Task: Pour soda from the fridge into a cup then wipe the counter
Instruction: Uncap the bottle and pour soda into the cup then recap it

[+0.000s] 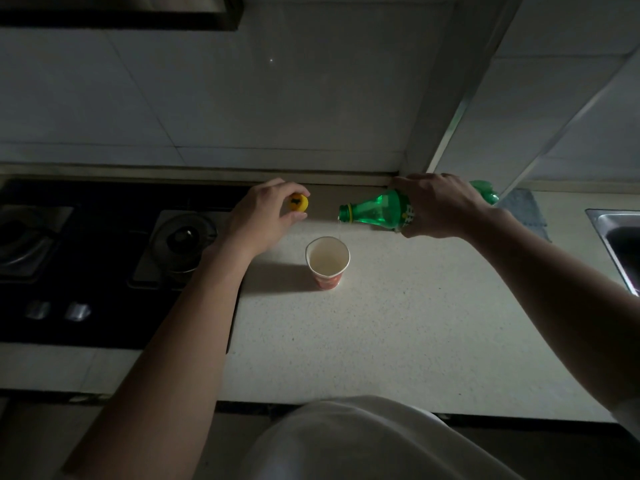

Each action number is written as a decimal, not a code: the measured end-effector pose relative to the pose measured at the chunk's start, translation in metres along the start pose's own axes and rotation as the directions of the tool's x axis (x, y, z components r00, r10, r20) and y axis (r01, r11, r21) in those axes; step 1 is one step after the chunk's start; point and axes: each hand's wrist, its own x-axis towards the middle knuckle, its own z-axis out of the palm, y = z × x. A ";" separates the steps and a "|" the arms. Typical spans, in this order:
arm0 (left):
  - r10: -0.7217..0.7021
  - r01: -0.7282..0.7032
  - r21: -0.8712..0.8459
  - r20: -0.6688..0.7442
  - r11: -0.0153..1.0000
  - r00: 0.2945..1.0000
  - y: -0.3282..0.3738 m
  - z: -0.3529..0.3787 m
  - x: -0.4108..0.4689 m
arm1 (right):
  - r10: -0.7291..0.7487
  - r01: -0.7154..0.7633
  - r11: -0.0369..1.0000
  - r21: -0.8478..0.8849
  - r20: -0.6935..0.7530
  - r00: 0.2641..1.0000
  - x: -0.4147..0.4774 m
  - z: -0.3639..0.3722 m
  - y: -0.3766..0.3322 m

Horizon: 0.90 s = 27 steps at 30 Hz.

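Nothing could be read in full. The green plastic soda bottle [381, 209] bore a label with pale marks, mostly hidden under the right hand [440, 206]. The yellow bottle cap [298, 203], pinched in the left hand [263, 216], carried an illegible dark mark. The white paper cup [327, 261] showed an unreadable red-orange print.

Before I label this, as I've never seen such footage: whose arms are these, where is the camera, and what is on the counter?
There is no machine here. A person wears one camera on the head, and it looks down at their own arms. The left hand pinches a yellow cap. The right hand grips a green bottle, tipped so that a thin stream falls into the cup standing on the counter. A stove is on the left, a sink is at the right edge, and a cloth lies near the sink.
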 end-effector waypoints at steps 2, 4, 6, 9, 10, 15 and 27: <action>0.000 0.000 0.005 0.003 1.000 1.000 0.000 -0.001 0.000 | 0.004 -0.004 1.000 0.003 0.000 1.000 0.000 -0.001 -0.001; 0.001 -0.001 0.006 0.005 1.000 1.000 0.001 -0.001 -0.001 | 0.004 -0.004 1.000 0.000 0.003 1.000 0.000 -0.002 -0.001; 0.005 -0.005 -0.005 0.001 1.000 1.000 0.001 -0.002 -0.001 | 0.004 -0.004 1.000 -0.001 0.004 1.000 0.000 -0.002 -0.002; 0.009 -0.009 -0.008 -0.004 1.000 1.000 0.001 -0.002 -0.001 | 0.001 -0.001 1.000 -0.013 0.014 1.000 0.001 -0.003 -0.002; 0.009 -0.009 -0.006 -0.004 1.000 1.000 0.000 -0.002 -0.001 | 0.002 -0.002 1.000 -0.016 0.016 1.000 0.001 -0.003 -0.002; 0.010 -0.010 -0.001 -0.006 1.000 1.000 -0.001 -0.002 -0.001 | 0.006 -0.005 1.000 -0.017 0.010 1.000 0.002 -0.003 -0.003; 0.002 -0.003 0.005 0.016 1.000 1.000 0.001 -0.002 -0.002 | 0.002 -0.002 1.000 0.003 0.013 1.000 0.001 -0.007 -0.007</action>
